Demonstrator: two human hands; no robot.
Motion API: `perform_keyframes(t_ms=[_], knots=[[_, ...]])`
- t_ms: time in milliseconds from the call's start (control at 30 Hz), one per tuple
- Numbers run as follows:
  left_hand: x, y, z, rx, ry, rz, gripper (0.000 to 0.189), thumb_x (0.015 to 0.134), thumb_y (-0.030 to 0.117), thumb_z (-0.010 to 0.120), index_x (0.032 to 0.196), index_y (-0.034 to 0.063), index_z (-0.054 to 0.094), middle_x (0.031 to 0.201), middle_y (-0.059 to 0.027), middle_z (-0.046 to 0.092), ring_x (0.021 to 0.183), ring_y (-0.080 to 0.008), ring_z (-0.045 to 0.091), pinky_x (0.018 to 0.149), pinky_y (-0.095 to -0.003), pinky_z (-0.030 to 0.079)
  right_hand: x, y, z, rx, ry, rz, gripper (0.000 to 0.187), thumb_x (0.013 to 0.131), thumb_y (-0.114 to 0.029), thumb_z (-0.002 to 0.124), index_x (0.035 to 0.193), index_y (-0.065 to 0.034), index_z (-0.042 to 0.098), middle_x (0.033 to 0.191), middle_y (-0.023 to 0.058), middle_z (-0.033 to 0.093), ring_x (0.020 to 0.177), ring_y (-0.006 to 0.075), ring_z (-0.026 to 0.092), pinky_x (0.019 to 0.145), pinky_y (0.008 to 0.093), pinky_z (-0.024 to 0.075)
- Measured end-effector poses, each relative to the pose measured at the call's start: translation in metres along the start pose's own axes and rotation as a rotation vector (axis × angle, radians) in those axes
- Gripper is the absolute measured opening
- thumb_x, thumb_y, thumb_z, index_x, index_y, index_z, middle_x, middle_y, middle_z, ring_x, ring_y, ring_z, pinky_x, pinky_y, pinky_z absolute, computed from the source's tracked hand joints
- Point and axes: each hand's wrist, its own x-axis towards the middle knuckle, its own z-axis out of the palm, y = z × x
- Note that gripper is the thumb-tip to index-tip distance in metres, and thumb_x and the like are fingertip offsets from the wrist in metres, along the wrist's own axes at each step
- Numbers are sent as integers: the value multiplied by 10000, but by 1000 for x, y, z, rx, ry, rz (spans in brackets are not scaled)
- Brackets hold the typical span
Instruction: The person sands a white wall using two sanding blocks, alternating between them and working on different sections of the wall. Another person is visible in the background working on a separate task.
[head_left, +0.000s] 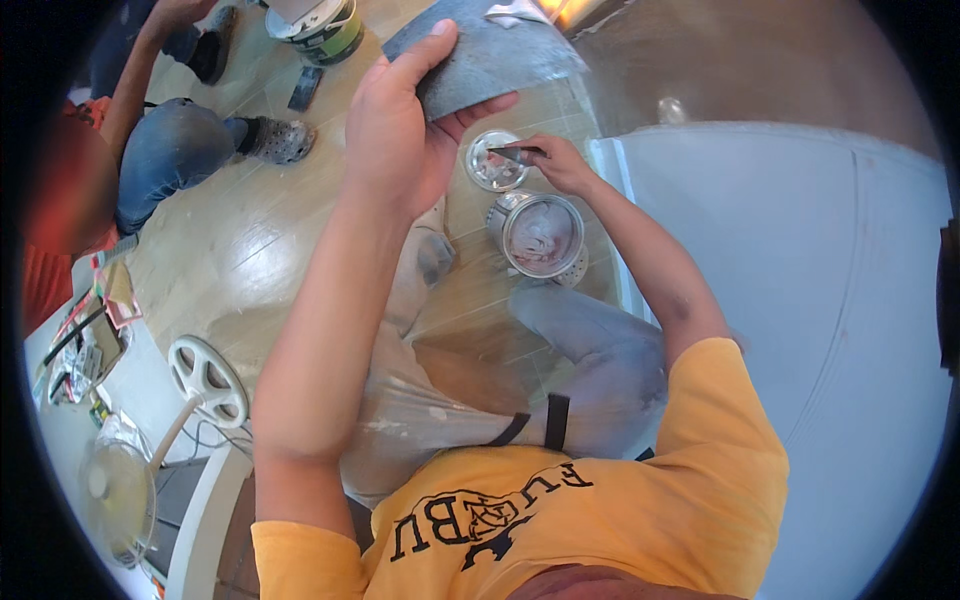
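My left hand (397, 127) is raised high and grips a flat grey metal sheet (487, 56), thumb on top and fingers beneath. A dab of white paste (517, 10) sits on the sheet's far part. Lower down, my right hand (559, 161) holds a small putty knife (514, 154), its blade over a round metal can lid (495, 174) smeared with white and reddish residue. Just nearer to me stands an open metal can (544, 238) of pale, pinkish-streaked paste. The can is between my bent legs, beside my right knee.
A co-worker (176, 154) crouches at the left, near a green-and-white bucket (322, 34) and a dark block (306, 88). A pale wall panel (750, 247) rises close on my right. At the lower left are a standing fan (116, 499), its base (206, 381) and scattered tools (82, 352).
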Motion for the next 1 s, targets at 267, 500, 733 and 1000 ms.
perform_keyframes(t_ms=[267,500,733,1000], knots=[[-33,16,8,-110,41,-26,243,1016,164,602,1206,12,609,1112,-96,714,980,-210,716,746,-349,635,-164,-198,-77,421,586,-130,317,1008,-55,613,1308,-83,711,1192,69,706,1080,158,629,984,292,475],[-137,6,67,-218,-141,-247,225,1007,160,611,1185,21,621,1043,-85,730,843,-187,740,631,-324,631,-287,-312,-92,-58,1014,-489,410,898,65,686,1258,-121,748,1183,68,700,1055,224,610,915,322,517],[-220,18,105,-249,-340,-350,311,1037,181,555,1238,-50,613,1048,-119,741,798,-175,740,596,-283,615,-355,-349,-74,-484,1066,-590,433,812,2,710,1198,-179,788,1212,-6,701,1024,240,586,910,353,489],[-277,17,123,-325,-434,-433,316,1043,179,563,1283,-25,594,1045,-100,743,779,-151,744,509,-223,589,-423,-356,-63,-610,1041,-584,420,820,-11,690,1185,-191,793,1212,-16,703,1053,237,581,940,360,462]])
